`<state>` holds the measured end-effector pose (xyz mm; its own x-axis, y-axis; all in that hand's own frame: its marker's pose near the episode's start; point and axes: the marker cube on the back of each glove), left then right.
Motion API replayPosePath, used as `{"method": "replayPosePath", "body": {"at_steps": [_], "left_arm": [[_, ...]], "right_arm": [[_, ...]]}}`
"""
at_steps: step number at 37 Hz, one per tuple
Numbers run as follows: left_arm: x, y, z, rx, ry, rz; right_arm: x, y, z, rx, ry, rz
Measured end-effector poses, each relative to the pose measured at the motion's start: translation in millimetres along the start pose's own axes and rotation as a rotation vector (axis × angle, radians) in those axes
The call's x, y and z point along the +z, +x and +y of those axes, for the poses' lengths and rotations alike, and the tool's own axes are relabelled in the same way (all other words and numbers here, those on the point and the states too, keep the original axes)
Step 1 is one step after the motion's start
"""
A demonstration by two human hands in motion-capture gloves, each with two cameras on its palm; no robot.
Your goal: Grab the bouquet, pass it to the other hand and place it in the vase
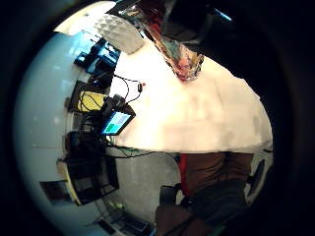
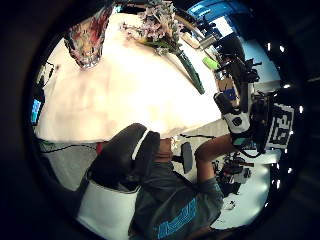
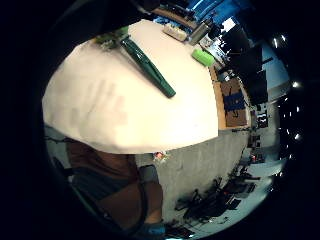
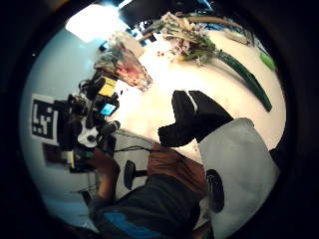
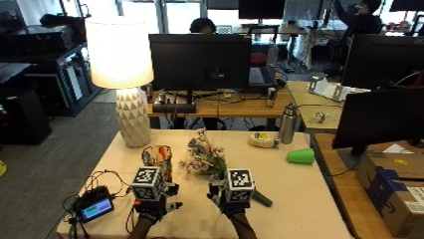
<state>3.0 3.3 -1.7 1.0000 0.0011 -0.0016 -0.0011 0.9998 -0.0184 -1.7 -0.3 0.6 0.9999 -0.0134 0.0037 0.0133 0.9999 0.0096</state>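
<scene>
At the left of the outside view, a white lamp (image 5: 126, 94) with a faceted, ribbed base and a cream shade stands at the table's (image 5: 318, 199) far left corner. Below it, near the lower left, a small device with a lit screen (image 5: 95, 207) trails black cables. The left hand (image 5: 152, 209) sits low, left of centre; I cannot tell how far its fingers are spread. Just above it stands the vase (image 5: 158, 157), clear patterned glass with red and orange tints. At centre lies the bouquet (image 5: 204, 157), dried pale blossoms on the tan tabletop, its dark green wrapped stem (image 5: 262, 200) slanting toward the lower right. The right hand (image 5: 228, 201) hovers over that stem; its grip cannot be told. Further right stand a steel bottle (image 5: 287, 124) and a tipped green cup (image 5: 301, 156).
</scene>
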Motion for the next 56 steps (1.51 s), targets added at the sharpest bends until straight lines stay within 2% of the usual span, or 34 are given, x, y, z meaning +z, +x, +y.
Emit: {"method": "replayPosePath", "body": {"at_steps": [31,40,49,56], "left_arm": [[0.4,-3.1,-4.8,-0.007,0.004,0.034],[-0.5,0.9,-3.4,0.004,0.035,0.036],[-5.9,10.5,1.3,-0.004,0.083,0.069],[2.8,8.7,-6.3,-0.001,0.095,0.065]], "right_arm": [[-2.2,4.2,-0.9,-0.03,0.025,-0.042],[5.7,56.2,-10.4,0.013,0.089,-0.072],[52.7,118.9,-49.0,0.097,0.195,-0.163],[97.0,150.5,-73.7,0.17,0.121,-0.211]]}}
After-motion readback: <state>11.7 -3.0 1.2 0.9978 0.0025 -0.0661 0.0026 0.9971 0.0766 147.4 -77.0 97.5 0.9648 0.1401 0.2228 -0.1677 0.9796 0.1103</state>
